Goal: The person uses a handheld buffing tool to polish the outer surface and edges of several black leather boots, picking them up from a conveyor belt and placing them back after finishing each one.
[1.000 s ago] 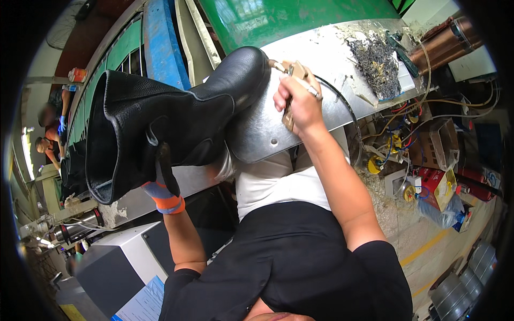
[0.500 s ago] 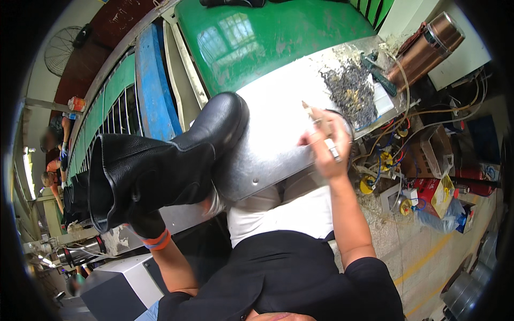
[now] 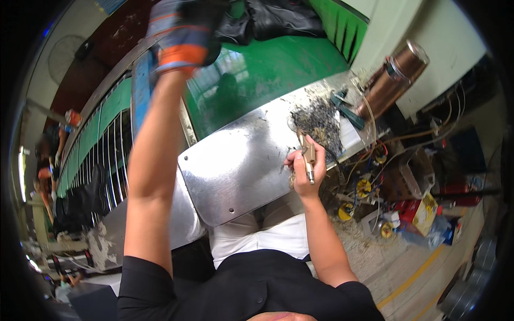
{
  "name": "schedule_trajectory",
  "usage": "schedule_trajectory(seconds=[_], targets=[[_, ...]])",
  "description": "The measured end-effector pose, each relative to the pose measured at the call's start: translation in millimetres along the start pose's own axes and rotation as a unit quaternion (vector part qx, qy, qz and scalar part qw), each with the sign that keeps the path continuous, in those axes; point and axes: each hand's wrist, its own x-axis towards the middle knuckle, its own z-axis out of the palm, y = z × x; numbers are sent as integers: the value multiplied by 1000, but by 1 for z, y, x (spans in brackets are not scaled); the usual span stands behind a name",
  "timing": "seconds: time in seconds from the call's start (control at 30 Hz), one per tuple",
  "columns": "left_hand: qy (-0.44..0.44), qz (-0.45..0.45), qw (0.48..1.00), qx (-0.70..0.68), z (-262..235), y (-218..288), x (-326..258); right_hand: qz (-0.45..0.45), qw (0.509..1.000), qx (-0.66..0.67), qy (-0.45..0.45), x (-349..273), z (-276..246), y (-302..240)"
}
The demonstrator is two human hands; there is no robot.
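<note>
My left hand (image 3: 181,45), in a grey glove with an orange cuff, reaches up to the far left of the green surface. It is smeared by motion against a dark shape, so its fingers cannot be made out. Just to its right, black boots (image 3: 286,20) lie at the far edge. My right hand (image 3: 317,166) is closed around a slim brass-coloured hand tool (image 3: 309,158) with a pointed tip and a silvery end. The tool's tip points at a heap of dark scraps (image 3: 321,120) on the metal plate (image 3: 230,171) over my lap.
Beyond the plate is a green tabletop (image 3: 267,69). Dark green pliers-like tools (image 3: 347,109) and a copper-coloured flask (image 3: 396,75) sit at the right. Hoses and yellow fittings (image 3: 364,187) hang below. More black boots (image 3: 85,198) stand at the left by the barred rack.
The large black boot has left the near left, and my left arm now stretches far forward. My right hand with the tool has shifted left and downward. More boots show at the far edge.
</note>
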Motion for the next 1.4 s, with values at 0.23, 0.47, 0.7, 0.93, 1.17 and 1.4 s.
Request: schedule_trajectory(seconds=[0.23,0.47,0.7,0.93,1.17,1.4], targets=[[-301,101,931,182,142,-18,-154,9,1000,26,-11,2,6,-1],[-254,-44,927,272,-34,5,-323,4,1000,14,-26,-4,7,3],[-163,-157,909,350,-143,-28,-390,-46,997,-49,-33,1,2,-6],[252,-225,704,624,-376,-118,-383,9,999,-40,-25,-4,10,-1],[418,-494,545,532,-596,-168,-389,30,999,-32,-22,1,12,3],[276,-539,671,428,-543,-200,-412,5,999,-52,-12,0,14,0]])
